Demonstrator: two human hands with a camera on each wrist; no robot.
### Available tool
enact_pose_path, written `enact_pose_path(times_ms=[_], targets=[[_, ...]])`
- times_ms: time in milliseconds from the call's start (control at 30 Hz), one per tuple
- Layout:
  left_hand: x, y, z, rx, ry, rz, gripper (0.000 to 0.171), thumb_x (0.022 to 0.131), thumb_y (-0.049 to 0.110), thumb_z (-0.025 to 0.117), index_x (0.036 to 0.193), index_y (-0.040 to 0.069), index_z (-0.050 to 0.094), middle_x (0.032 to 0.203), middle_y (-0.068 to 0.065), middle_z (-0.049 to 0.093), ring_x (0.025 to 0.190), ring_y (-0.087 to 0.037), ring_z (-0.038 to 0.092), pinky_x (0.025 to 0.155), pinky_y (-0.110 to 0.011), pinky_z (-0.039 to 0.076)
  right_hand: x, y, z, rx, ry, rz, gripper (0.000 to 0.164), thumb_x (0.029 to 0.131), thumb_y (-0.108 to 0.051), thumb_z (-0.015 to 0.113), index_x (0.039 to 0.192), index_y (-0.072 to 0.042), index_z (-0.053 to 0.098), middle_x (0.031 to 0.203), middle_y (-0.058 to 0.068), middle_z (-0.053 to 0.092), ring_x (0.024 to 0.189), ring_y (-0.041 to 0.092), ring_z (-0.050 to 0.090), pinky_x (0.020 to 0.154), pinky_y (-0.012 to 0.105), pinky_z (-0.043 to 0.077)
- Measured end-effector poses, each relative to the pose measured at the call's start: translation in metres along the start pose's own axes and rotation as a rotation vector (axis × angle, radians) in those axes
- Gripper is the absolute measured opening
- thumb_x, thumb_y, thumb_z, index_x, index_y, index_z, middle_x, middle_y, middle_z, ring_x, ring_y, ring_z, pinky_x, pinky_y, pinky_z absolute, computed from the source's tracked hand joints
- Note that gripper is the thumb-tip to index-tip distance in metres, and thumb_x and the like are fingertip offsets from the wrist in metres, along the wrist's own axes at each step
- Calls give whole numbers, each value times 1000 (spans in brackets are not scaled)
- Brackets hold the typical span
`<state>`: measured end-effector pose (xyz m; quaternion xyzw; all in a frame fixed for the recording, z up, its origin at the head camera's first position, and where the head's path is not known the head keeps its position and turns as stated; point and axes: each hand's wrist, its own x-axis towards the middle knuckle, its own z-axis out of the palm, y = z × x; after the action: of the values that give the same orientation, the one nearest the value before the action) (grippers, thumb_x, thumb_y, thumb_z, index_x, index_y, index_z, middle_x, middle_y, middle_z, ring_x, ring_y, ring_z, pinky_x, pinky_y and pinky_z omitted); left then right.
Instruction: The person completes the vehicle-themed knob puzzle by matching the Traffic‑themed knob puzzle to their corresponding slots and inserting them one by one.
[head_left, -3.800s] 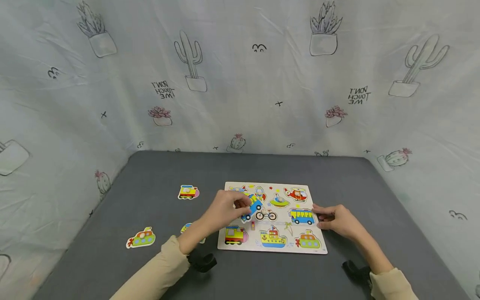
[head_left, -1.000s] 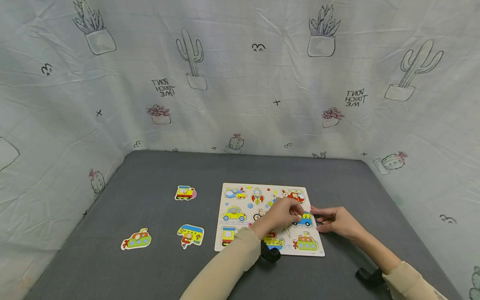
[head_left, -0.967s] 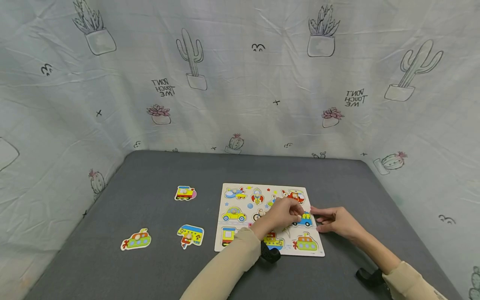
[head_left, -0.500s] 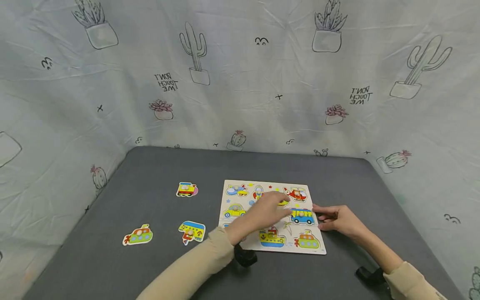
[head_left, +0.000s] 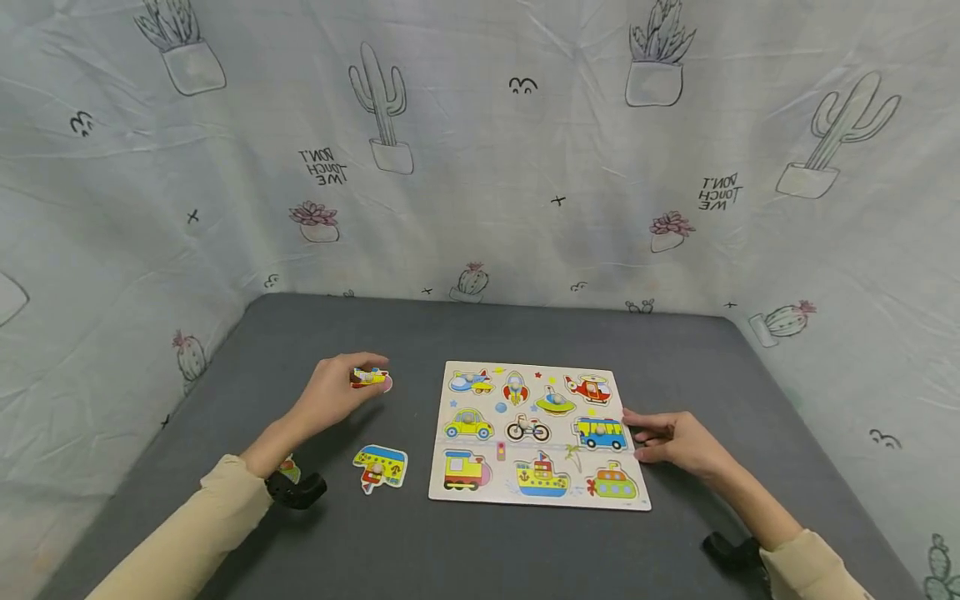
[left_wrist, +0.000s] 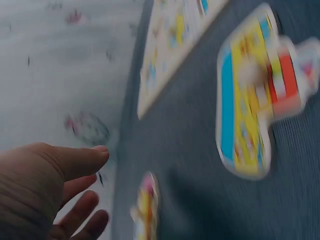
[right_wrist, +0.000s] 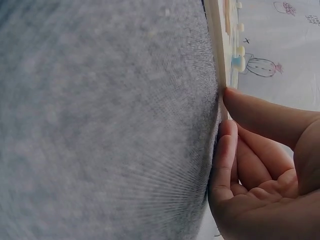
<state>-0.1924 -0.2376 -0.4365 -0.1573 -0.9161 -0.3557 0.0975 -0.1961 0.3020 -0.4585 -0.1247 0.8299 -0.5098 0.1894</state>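
Note:
My left hand (head_left: 333, 392) is over the train puzzle piece (head_left: 369, 377), thumb and fingers either side of it. In the left wrist view the thumb and fingers are apart, with the knobbed piece standing out beyond them on the dark table. My right hand (head_left: 678, 442) holds the right edge of the wooden puzzle board (head_left: 558, 502), fingertips against its side. Set in the board are the plane, rocket, helicopter, car, bicycle, flying saucer and bus pieces; the train, ship and submarine places show only printed pictures.
A ship piece (head_left: 380, 467) lies upside down on the table (head_left: 465, 550), left of the board. A submarine piece (head_left: 291, 471) is mostly hidden behind my left wrist. A cactus-print curtain (head_left: 480, 167) surrounds the table.
My left hand brought the bus piece onto the board, left it in the bus place, then moved left to the train piece. The right hand stayed at the board's edge.

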Motion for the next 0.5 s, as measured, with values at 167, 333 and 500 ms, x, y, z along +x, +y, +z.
enact_pose_path(times_ms=[167, 333, 500], targets=[[-1, -27, -3, 17, 19, -47, 36, 86, 11, 78, 120, 1, 67, 112, -15, 68, 90, -30, 66, 68, -42, 53, 0, 1, -1, -8, 16, -14, 59, 80, -2, 80, 133, 7, 57, 141, 25, 48, 98, 21, 59, 72, 30, 54], [-1, -39, 1, 16, 4, -83, 33, 86, 11, 79, 115, 1, 69, 107, -13, 70, 96, -31, 66, 78, -48, 52, 0, 3, -1, 7, 3, -9, 61, 79, -3, 81, 134, 7, 56, 142, 24, 47, 98, 19, 59, 73, 30, 54], [-1, -44, 3, 8, 20, -90, 29, 85, 10, 79, 110, 1, 70, 100, -11, 71, 90, -28, 67, 76, -46, 52, 0, 4, 2, -4, 7, -6, 60, 78, -3, 82, 133, 6, 57, 140, 22, 50, 97, 18, 59, 73, 29, 54]])
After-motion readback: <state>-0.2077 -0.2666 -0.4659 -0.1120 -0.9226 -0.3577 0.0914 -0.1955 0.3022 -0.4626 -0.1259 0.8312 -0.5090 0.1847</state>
